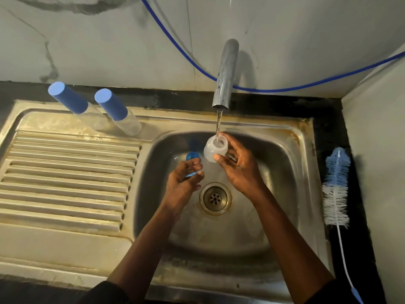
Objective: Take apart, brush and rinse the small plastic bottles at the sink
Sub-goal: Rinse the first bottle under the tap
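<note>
Over the steel sink basin (274, 163), my right hand (238, 170) grips a small clear bottle body (215, 148) with its mouth up under the running tap (224, 75); water streams into it. My left hand (183, 181) holds a blue cap (192, 160) in curled fingers, just left of the bottle. Two more clear bottles with blue caps, one (70, 98) at the far left and another (116, 110) beside it, stand at the back of the drainboard.
A blue and white bottle brush (336, 189) lies on the dark counter right of the sink. The ribbed drainboard (65, 178) lies to the left. The drain (215, 198) sits below my hands. A blue hose (306, 85) runs along the wall.
</note>
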